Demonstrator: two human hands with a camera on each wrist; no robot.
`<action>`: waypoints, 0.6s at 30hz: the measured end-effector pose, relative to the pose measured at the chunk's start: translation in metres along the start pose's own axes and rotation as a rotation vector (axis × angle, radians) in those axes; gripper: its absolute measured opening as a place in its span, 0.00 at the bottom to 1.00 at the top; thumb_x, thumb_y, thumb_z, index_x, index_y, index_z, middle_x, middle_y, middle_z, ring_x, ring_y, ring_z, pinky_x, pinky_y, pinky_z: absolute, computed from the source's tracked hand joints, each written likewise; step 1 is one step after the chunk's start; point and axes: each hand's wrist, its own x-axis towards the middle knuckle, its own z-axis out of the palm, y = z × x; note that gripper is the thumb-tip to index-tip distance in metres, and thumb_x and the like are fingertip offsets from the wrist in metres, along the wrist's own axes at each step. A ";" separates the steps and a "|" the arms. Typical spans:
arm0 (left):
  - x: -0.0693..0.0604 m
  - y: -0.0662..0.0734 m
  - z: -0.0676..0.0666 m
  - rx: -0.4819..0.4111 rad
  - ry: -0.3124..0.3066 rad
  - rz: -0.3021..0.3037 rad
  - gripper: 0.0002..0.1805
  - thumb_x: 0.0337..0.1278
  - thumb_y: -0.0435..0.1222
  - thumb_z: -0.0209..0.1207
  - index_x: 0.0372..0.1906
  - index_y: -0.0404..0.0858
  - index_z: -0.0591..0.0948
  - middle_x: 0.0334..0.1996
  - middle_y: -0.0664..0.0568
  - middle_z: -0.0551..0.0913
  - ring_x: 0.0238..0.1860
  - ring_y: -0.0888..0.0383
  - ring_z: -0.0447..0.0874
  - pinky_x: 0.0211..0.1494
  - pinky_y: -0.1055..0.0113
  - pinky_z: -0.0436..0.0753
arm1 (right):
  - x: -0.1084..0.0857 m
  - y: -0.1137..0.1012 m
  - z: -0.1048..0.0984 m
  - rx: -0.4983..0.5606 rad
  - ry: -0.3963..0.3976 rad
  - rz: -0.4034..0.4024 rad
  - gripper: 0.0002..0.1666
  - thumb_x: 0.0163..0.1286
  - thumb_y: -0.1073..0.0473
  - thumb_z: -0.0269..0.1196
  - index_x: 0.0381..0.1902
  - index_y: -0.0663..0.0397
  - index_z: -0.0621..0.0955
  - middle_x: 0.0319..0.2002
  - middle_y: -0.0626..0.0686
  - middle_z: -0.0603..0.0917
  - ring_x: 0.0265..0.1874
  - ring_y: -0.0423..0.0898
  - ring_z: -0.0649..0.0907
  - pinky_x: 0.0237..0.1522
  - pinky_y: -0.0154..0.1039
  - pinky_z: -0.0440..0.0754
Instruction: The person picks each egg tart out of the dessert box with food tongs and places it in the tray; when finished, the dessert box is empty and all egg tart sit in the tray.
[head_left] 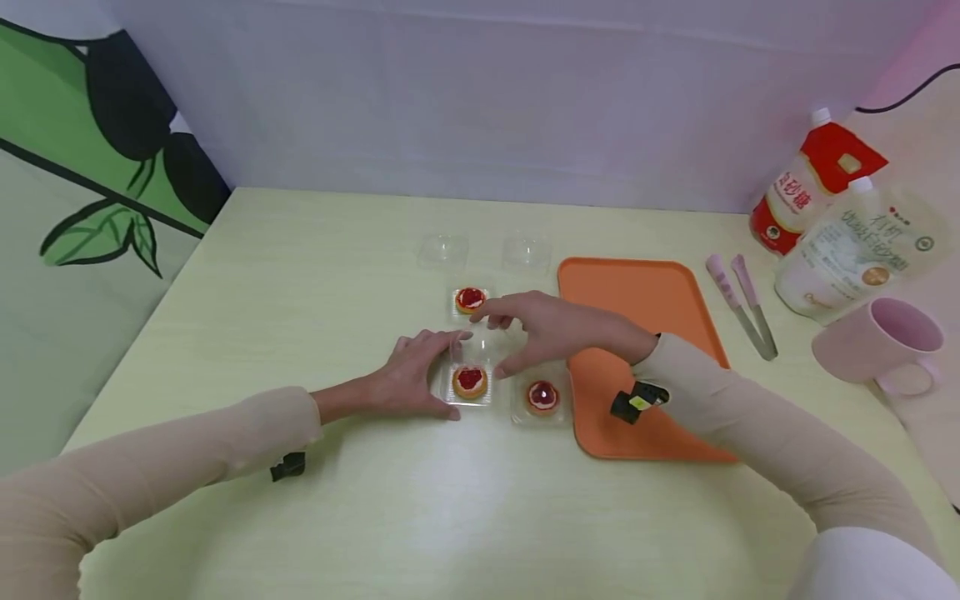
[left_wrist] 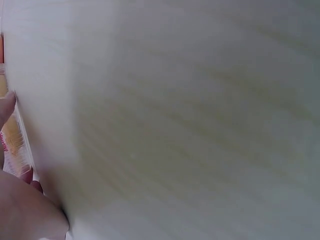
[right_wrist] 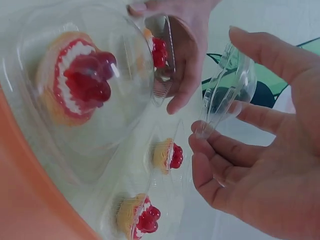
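My left hand (head_left: 408, 379) grips the sides of a clear plastic box base (head_left: 483, 398), its thumb at the near side. In that base sits a fruit tart (head_left: 470, 381) with red topping and white cream. Above it, my right hand (head_left: 551, 327) pinches a clear domed lid (right_wrist: 246, 80) between thumb and fingers, tilted and apart from the base in the right wrist view. To the right stands a lidded tart (head_left: 542, 397). Behind is another tart (head_left: 470, 300) in a clear base. The right wrist view also shows a further tart (right_wrist: 139, 217), hidden from the head view.
Two clear lids (head_left: 444, 250) lie farther back. An orange tray (head_left: 626, 279) is under my right forearm. Beyond it are two pink-handled utensils (head_left: 738, 292), a pink mug (head_left: 862, 342), a red-and-white pouch (head_left: 795, 196) and a pale pouch (head_left: 847, 250).
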 end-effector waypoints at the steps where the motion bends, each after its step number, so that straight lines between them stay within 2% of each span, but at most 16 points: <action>1: 0.000 0.000 0.000 -0.003 0.001 0.006 0.57 0.32 0.50 0.80 0.73 0.45 0.64 0.55 0.53 0.76 0.61 0.52 0.69 0.60 0.51 0.60 | 0.001 0.002 -0.001 0.017 0.000 -0.010 0.41 0.59 0.50 0.74 0.68 0.53 0.72 0.56 0.54 0.82 0.57 0.51 0.79 0.59 0.49 0.78; 8: -0.001 -0.002 -0.006 -0.042 -0.014 0.049 0.64 0.27 0.54 0.82 0.75 0.48 0.59 0.57 0.54 0.77 0.61 0.53 0.70 0.60 0.52 0.60 | 0.013 0.014 -0.011 0.154 0.001 -0.014 0.38 0.62 0.53 0.72 0.67 0.55 0.72 0.58 0.60 0.80 0.60 0.58 0.79 0.59 0.56 0.76; 10: -0.001 -0.003 -0.009 -0.080 -0.032 0.049 0.65 0.27 0.52 0.82 0.76 0.49 0.58 0.60 0.54 0.76 0.63 0.53 0.69 0.62 0.51 0.59 | 0.017 0.017 -0.014 0.188 0.013 -0.007 0.37 0.62 0.53 0.71 0.67 0.54 0.72 0.59 0.59 0.80 0.61 0.59 0.78 0.60 0.56 0.76; 13: -0.003 -0.004 -0.014 -0.171 -0.039 0.034 0.60 0.32 0.48 0.81 0.75 0.49 0.60 0.61 0.54 0.76 0.65 0.52 0.68 0.67 0.47 0.61 | 0.022 0.018 -0.019 0.242 0.023 0.034 0.37 0.63 0.52 0.71 0.68 0.51 0.72 0.60 0.57 0.80 0.62 0.57 0.78 0.61 0.55 0.76; 15: -0.004 -0.003 -0.019 -0.224 0.004 0.027 0.53 0.37 0.44 0.80 0.73 0.46 0.65 0.59 0.51 0.78 0.63 0.51 0.70 0.67 0.45 0.65 | 0.025 0.019 -0.023 0.280 0.017 0.064 0.37 0.65 0.50 0.69 0.69 0.48 0.71 0.61 0.56 0.80 0.63 0.55 0.78 0.63 0.54 0.75; 16: -0.005 -0.002 -0.022 -0.243 0.047 0.031 0.48 0.40 0.42 0.79 0.70 0.44 0.69 0.56 0.49 0.79 0.61 0.50 0.72 0.65 0.44 0.67 | 0.026 0.021 -0.025 0.303 0.009 0.084 0.36 0.67 0.48 0.67 0.70 0.46 0.70 0.61 0.56 0.80 0.63 0.54 0.78 0.63 0.54 0.75; 18: -0.004 0.000 -0.029 -0.231 0.172 0.070 0.37 0.46 0.39 0.76 0.64 0.40 0.74 0.51 0.44 0.80 0.55 0.49 0.75 0.59 0.45 0.72 | 0.028 0.023 -0.029 0.367 -0.005 0.114 0.35 0.70 0.47 0.64 0.72 0.44 0.68 0.62 0.55 0.80 0.62 0.55 0.79 0.64 0.54 0.75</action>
